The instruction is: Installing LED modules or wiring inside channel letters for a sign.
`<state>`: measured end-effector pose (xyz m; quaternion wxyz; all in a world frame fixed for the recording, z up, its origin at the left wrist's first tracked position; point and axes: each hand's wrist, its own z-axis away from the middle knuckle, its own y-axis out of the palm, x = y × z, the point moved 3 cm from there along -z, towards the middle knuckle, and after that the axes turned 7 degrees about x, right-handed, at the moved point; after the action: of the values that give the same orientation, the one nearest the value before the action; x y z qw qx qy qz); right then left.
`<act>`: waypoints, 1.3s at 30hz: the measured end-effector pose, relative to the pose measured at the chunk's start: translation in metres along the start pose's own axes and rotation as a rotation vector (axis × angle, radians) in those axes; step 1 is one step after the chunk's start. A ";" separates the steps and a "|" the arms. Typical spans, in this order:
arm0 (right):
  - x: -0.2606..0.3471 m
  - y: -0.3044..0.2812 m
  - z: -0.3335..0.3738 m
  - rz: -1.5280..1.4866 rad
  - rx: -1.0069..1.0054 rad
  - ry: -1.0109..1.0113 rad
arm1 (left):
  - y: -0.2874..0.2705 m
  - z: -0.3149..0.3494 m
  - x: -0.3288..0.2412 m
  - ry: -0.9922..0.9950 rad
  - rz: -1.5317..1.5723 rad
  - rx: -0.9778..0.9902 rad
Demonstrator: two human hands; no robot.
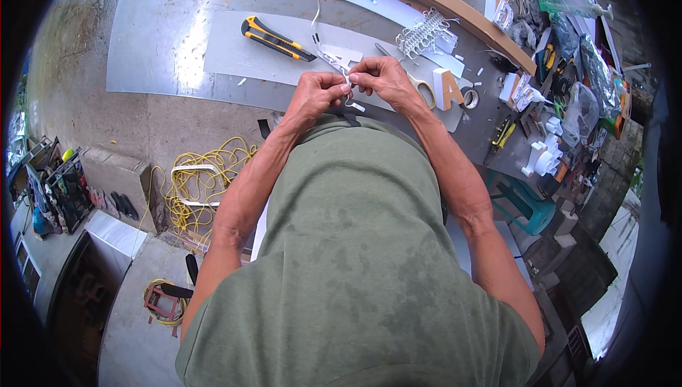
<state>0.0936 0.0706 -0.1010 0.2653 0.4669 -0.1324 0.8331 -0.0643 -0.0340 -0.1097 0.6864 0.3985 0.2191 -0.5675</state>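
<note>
White wire (342, 68) between the fingertips (361, 80)

Fingers of the left hand (318, 95) and right hand (385, 81) cover part of the white piece (347, 81), its detail too small to tell. The right hand hides part of the scissors (431, 93); the shirt (355, 195) interrupts the worktop's near edge.

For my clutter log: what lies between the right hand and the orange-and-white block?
Head view: a cream looped scissors handle lies between the right hand and the block.
</note>
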 end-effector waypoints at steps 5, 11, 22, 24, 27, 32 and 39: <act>-0.004 0.000 0.003 -0.065 0.009 -0.027 | 0.001 -0.001 -0.002 0.004 0.047 0.008; 0.006 -0.003 0.009 0.244 -0.087 0.031 | 0.002 -0.003 -0.003 -0.042 0.080 -0.011; 0.038 0.016 0.045 0.687 -0.321 -0.367 | 0.000 -0.011 -0.011 -0.124 0.274 -0.094; 0.027 0.017 0.038 0.677 -0.358 -0.406 | 0.000 -0.014 -0.013 -0.118 0.227 -0.110; 0.018 0.012 0.028 0.707 -0.359 -0.424 | 0.002 -0.016 -0.014 -0.127 0.146 -0.132; 0.022 0.013 0.030 0.533 -0.358 -0.323 | -0.001 -0.018 -0.014 -0.101 0.065 -0.151; 0.017 -0.014 0.042 0.981 -0.547 -0.317 | -0.001 -0.014 -0.015 -0.108 0.060 -0.201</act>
<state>0.1238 0.0679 -0.0648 -0.0636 0.3847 -0.5815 0.7140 -0.0674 -0.0140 -0.1069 0.7502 0.3030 0.2256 -0.5427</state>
